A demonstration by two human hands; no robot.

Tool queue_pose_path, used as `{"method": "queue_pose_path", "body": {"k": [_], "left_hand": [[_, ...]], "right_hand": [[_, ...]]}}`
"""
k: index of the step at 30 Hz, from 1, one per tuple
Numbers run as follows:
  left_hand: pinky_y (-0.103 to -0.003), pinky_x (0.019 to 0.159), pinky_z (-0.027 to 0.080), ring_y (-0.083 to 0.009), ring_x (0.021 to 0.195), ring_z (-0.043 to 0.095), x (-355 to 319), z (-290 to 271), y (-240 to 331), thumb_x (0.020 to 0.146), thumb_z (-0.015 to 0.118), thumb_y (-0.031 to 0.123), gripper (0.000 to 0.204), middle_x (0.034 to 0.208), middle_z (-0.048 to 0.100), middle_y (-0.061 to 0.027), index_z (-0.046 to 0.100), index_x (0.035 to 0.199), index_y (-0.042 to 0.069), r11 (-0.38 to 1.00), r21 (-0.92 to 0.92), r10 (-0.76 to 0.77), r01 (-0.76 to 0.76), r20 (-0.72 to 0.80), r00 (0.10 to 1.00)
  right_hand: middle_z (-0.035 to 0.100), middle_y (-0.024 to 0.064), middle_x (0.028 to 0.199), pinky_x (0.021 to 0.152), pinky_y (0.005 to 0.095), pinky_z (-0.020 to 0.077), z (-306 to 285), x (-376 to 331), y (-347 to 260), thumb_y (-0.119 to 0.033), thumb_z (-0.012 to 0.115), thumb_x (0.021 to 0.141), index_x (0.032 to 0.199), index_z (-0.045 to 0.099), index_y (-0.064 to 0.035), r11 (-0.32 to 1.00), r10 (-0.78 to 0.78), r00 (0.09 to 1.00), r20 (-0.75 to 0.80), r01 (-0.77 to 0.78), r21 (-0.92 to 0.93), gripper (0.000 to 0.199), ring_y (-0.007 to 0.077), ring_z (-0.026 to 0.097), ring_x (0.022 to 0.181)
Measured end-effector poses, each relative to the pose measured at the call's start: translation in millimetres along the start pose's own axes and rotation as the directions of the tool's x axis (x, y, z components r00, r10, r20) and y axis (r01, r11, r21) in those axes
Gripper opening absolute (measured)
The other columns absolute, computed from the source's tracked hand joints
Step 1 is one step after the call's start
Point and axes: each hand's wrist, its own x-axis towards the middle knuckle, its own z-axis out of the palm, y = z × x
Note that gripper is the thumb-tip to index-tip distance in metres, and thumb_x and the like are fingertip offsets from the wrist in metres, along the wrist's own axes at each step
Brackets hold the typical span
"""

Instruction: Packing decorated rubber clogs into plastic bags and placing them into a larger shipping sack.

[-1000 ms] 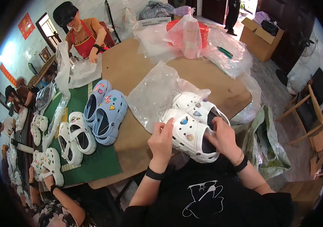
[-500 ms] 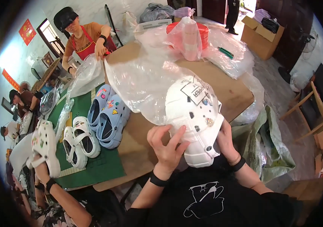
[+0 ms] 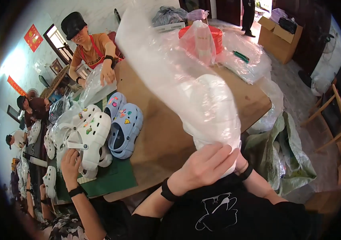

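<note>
A white clog point(image 3: 217, 108) stands over the near edge of the table, its toe pointing away from me. A clear plastic bag point(image 3: 154, 60) lies over it and stretches up and away to the left, blurred by motion. My left hand point(image 3: 208, 165) is closed at the clog's heel end, fingers pressed together on the bag's edge. Most of my right hand point(image 3: 240, 163) is hidden behind the heel; it grips the clog from the right side.
Blue clogs point(image 3: 126, 128) with charms stand left on a green mat point(image 3: 118, 176). Beside me, a co-worker's hand point(image 3: 71, 166) touches white clogs point(image 3: 94, 132). Another person point(image 3: 94, 44) handles plastic across the table. A red tub point(image 3: 217, 38) stands at the back, a green sack point(image 3: 286, 156) to the right.
The bag has come over the clog, covering its charms. My left hand has moved right and closed at the heel. The co-worker's white clog has moved right, in front of the other white pair.
</note>
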Motion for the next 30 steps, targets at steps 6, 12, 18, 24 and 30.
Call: {"method": "queue_pose_path", "body": {"k": [6, 12, 18, 24, 30], "left_hand": [[-0.039, 0.096, 0.046, -0.0314, 0.111, 0.057, -59, 23, -40, 0.087, 0.057, -0.004, 0.036, 0.122, 0.054, -0.0162, 0.059, 0.123, 0.003, 0.725, -0.167, -0.667, 0.668, -0.410, 0.622], [-0.038, 0.106, 0.040, -0.0247, 0.131, 0.043, -66, 40, -52, 0.093, 0.050, -0.002, 0.052, 0.141, 0.041, -0.0173, 0.030, 0.141, -0.005, 0.467, -0.763, -0.821, 0.448, -0.186, 0.539], [-0.036, 0.098, 0.045, -0.0239, 0.115, 0.056, -60, 31, -65, 0.093, 0.052, -0.001, 0.041, 0.127, 0.053, -0.0153, 0.042, 0.132, -0.003, 0.498, -0.746, -0.821, 0.442, -0.241, 0.518], [-0.036, 0.079, 0.055, -0.0295, 0.084, 0.067, -47, 8, -69, 0.080, 0.064, -0.002, 0.022, 0.092, 0.065, -0.0134, 0.060, 0.102, 0.000, 0.717, -0.218, -0.691, 0.663, -0.349, 0.633], [-0.044, 0.082, 0.056, -0.0336, 0.081, 0.065, -89, 31, -37, 0.068, 0.070, 0.002, 0.019, 0.082, 0.062, -0.0122, 0.062, 0.085, 0.002, 0.940, 0.024, -0.327, 0.339, -0.214, 0.921]], "right_hand": [[0.057, 0.0120, 0.130, 0.099, 0.0349, 0.0480, 11, 27, -4, -0.010, 0.053, 0.095, 0.132, 0.048, 0.0015, 1.000, 0.000, 1.000, -0.008, 0.000, -0.010, 0.040, 0.0188, 0.057, 0.114], [0.057, 0.0120, 0.130, 0.099, 0.0348, 0.0478, 29, 41, 0, -0.010, 0.053, 0.095, 0.133, 0.048, 0.0014, 0.999, 0.008, 1.000, -0.004, -0.009, -0.032, 0.040, 0.0187, 0.057, 0.115], [0.056, 0.0119, 0.131, 0.099, 0.0346, 0.0476, 1, 19, -3, -0.010, 0.053, 0.095, 0.133, 0.048, 0.0014, 0.998, 0.014, 1.000, -0.003, -0.015, -0.066, 0.040, 0.0187, 0.056, 0.115], [0.056, 0.0119, 0.131, 0.099, 0.0344, 0.0474, 14, 33, 2, -0.009, 0.053, 0.094, 0.133, 0.048, 0.0013, 0.996, 0.029, 1.000, -0.005, -0.029, -0.087, 0.040, 0.0186, 0.056, 0.116], [0.056, 0.0118, 0.132, 0.099, 0.0343, 0.0472, 8, 35, 4, -0.009, 0.053, 0.094, 0.133, 0.048, 0.0013, 0.996, 0.016, 0.999, -0.037, -0.019, -0.083, 0.041, 0.0185, 0.056, 0.117]]}}
